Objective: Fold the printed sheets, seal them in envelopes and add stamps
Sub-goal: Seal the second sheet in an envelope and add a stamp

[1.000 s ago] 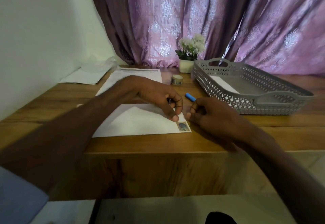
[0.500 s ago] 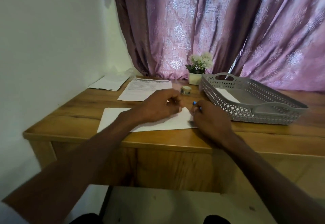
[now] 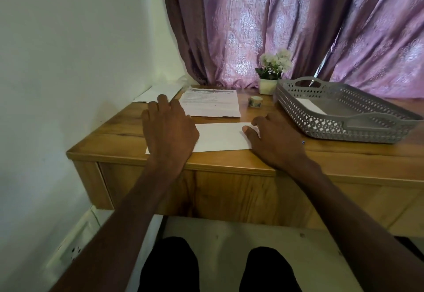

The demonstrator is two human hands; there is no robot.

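Left hand [image 3: 168, 131] shifted from envelope's right end to its left, flat, fingers spread, white envelope [image 3: 221, 136] between both hands, right hand [image 3: 274, 140] resting relaxed on right end

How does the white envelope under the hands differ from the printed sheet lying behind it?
The white envelope is blank on its visible face; the printed sheet carries a dark heading and lines of text. The envelope lies near the wooden desk's front edge, under the left hand and right hand; the sheet lies further back, untouched. Both are white, rectangular paper lying flat on the desk.
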